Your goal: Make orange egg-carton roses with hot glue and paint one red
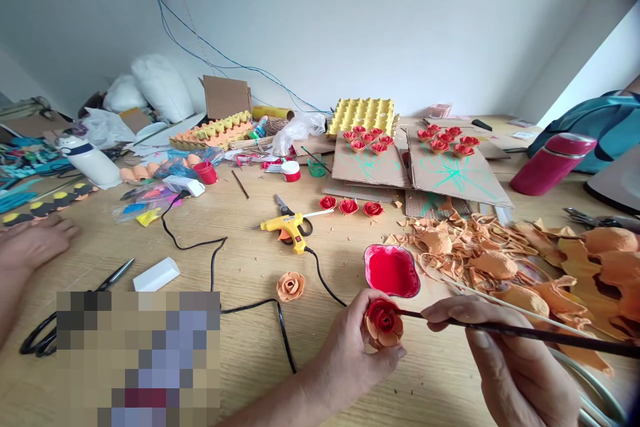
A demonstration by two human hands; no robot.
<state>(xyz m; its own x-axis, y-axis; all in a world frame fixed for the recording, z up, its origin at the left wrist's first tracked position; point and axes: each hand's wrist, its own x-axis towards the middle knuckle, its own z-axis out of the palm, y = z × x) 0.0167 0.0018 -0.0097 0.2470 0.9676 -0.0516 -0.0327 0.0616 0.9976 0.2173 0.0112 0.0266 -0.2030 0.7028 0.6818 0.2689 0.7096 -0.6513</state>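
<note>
My left hand (356, 350) pinches an egg-carton rose (385, 322) between thumb and fingers. Its inner petals are red, while the outer ones show bare orange. In my right hand (510, 353) is a dark-handled paintbrush (550, 333), its tip against the rose's upper right petals. Just behind the rose stands a small tub of red paint (393, 270). An unpainted orange rose (291, 286) lies to the left. Farther back, red roses (349, 206) sit in a short row.
A yellow glue gun (290, 227) lies mid-table over scissors, its black cord running forward. Orange carton scraps (480, 260) spread on the right. Cardboard sheets (450, 173) carry several red roses. A pink bottle (553, 163) stands far right. Another person's hand (43, 240) rests at left.
</note>
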